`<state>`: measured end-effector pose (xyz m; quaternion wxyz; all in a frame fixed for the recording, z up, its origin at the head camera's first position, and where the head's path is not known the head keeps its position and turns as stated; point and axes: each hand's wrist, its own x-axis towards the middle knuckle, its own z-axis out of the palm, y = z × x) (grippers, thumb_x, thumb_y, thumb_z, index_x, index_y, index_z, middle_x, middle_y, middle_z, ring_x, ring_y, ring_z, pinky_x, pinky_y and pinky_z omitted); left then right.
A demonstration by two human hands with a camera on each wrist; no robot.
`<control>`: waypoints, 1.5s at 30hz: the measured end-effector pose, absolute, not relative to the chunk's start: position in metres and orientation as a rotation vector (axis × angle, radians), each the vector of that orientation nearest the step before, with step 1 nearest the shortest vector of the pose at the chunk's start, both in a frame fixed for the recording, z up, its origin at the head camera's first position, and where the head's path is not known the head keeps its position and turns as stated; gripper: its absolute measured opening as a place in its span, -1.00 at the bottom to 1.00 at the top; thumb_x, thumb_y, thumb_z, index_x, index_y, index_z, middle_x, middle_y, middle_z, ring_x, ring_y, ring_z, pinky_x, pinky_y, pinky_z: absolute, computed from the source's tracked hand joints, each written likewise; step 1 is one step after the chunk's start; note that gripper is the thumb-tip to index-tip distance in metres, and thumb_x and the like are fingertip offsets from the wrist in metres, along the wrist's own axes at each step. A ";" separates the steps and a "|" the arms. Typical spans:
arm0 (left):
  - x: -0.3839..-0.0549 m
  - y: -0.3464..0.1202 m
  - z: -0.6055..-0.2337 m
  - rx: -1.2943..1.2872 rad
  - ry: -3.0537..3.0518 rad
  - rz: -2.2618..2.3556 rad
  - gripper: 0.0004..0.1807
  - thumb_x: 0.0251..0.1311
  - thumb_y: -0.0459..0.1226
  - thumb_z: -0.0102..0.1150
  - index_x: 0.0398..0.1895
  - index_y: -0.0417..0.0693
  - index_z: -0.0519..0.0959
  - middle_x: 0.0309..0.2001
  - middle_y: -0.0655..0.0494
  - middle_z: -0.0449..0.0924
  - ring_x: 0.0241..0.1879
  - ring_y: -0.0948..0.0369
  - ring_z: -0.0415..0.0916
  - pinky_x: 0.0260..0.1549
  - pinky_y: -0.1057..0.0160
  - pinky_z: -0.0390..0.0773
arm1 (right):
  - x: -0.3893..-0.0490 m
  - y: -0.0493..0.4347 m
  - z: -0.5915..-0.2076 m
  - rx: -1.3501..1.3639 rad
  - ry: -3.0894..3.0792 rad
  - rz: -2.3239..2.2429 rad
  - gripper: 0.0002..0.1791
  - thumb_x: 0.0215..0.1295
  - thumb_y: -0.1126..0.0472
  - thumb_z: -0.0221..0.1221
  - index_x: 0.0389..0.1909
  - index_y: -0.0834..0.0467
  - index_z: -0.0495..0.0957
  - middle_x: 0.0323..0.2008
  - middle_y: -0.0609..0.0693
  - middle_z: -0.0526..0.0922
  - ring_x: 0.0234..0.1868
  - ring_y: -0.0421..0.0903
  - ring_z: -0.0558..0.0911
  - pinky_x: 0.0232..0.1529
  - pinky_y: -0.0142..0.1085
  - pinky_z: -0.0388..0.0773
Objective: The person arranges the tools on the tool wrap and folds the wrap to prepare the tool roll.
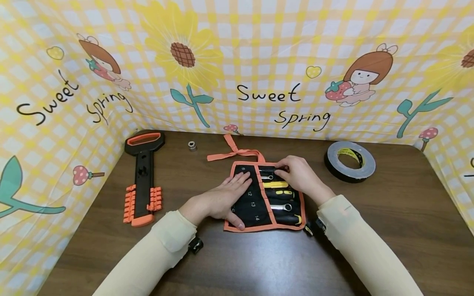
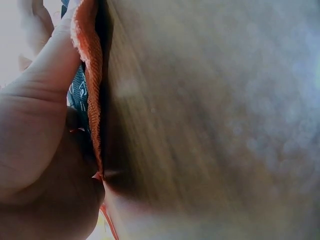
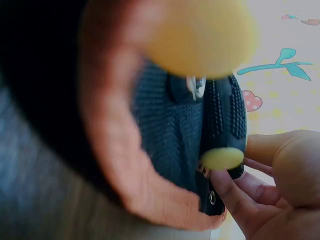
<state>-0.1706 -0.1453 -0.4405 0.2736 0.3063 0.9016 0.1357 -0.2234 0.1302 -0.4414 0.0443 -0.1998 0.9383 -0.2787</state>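
Note:
A black tool pouch (image 1: 262,216) with orange edging lies unfolded on the table. Flat across its numbered left half, my left hand (image 1: 218,200) rests with the fingers spread. At the top right corner, my right hand (image 1: 300,176) pinches the end of a dark tool (image 3: 238,172) in the top slot; its kind is hidden by the fingers. Below it sit a small wrench (image 1: 267,178), a yellow-handled tool (image 1: 275,185), a black-and-yellow handle (image 1: 281,193), a larger wrench (image 1: 281,207) and another black handle with a yellow end (image 1: 289,220). The left wrist view shows the orange edge (image 2: 92,95) beside my thumb.
Orange ties (image 1: 237,153) trail from the pouch's top edge. A metal socket (image 1: 191,145) stands at the back. To the left lies a black holder (image 1: 144,176) with orange clips; a roll of tape (image 1: 364,166) lies to the right. Patterned cloth walls (image 1: 259,49) surround the table.

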 end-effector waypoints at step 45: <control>-0.178 -0.152 -0.457 0.872 2.401 0.479 0.54 -0.04 0.39 0.56 0.81 -0.04 -0.16 0.82 0.03 -0.43 0.80 -0.01 -0.47 0.74 -0.16 -0.29 | -0.233 0.123 -0.447 -0.362 2.734 -1.053 -0.78 0.44 0.28 0.39 0.04 0.18 0.83 -0.02 0.15 0.84 -0.06 0.04 0.79 -0.04 -0.08 0.77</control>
